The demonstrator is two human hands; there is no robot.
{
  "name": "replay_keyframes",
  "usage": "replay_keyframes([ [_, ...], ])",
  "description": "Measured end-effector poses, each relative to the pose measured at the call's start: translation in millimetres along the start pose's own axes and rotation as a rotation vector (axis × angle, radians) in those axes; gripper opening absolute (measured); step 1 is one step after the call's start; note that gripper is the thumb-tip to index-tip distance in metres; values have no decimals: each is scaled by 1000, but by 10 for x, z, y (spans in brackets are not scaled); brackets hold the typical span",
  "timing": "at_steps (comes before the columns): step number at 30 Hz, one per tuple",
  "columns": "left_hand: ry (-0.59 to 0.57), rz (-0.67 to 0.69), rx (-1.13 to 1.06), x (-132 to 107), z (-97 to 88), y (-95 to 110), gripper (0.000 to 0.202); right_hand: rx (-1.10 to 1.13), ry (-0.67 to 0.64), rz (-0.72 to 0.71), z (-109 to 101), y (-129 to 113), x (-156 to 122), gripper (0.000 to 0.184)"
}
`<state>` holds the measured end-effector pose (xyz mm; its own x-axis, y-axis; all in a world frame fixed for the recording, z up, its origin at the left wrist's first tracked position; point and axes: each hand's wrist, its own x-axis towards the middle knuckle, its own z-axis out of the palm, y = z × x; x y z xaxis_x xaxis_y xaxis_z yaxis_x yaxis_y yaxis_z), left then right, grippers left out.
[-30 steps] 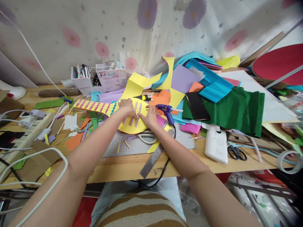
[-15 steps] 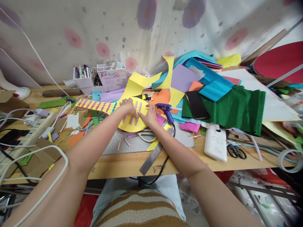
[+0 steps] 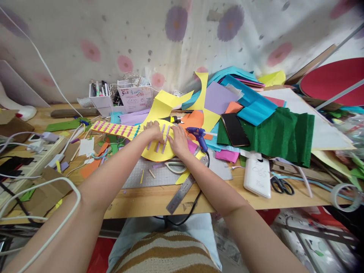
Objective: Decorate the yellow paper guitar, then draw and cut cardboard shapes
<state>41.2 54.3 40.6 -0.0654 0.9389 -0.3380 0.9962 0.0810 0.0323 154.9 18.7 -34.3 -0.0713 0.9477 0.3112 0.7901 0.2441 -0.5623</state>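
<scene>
A yellow paper guitar [image 3: 155, 149] lies on the wooden table [image 3: 148, 199], its neck crossed by pink strips and its round body by purple strips [image 3: 165, 136]. My left hand [image 3: 153, 132] rests flat on the left part of the body, fingers stretched over the strips. My right hand [image 3: 178, 139] presses flat on the right part, fingers reaching toward the purple strips. Neither hand holds anything. A blue glue gun [image 3: 199, 135] lies just right of my right hand.
Coloured paper sheets, green felt [image 3: 284, 132] and a black phone [image 3: 234, 129] pile up at the right. A metal ruler [image 3: 182, 191], scissors [image 3: 281, 184], white power bank [image 3: 258, 177], tape roll [image 3: 345, 195], pen boxes [image 3: 99, 96] and cables at left surround the work.
My right hand has slid a little to the left on the guitar body, away from the glue gun. The left hand stays pressed in place.
</scene>
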Motion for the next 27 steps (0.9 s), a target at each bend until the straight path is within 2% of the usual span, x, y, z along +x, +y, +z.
replay_keyframes([
  [7, 3, -3, -8, -7, 20, -6, 101, -94, -157, -143, 32, -17, -17, 45],
  [12, 33, 61, 11, 2, 40, -27, 100, -84, -225, -120, 65, -35, -45, 46],
  [18, -13, 64, 9, 34, 49, -72, 103, -18, -215, -97, 59, -20, -48, 47],
  [27, -10, 68, -26, 61, 88, -87, 115, 45, -205, -66, 49, -32, -40, 49],
])
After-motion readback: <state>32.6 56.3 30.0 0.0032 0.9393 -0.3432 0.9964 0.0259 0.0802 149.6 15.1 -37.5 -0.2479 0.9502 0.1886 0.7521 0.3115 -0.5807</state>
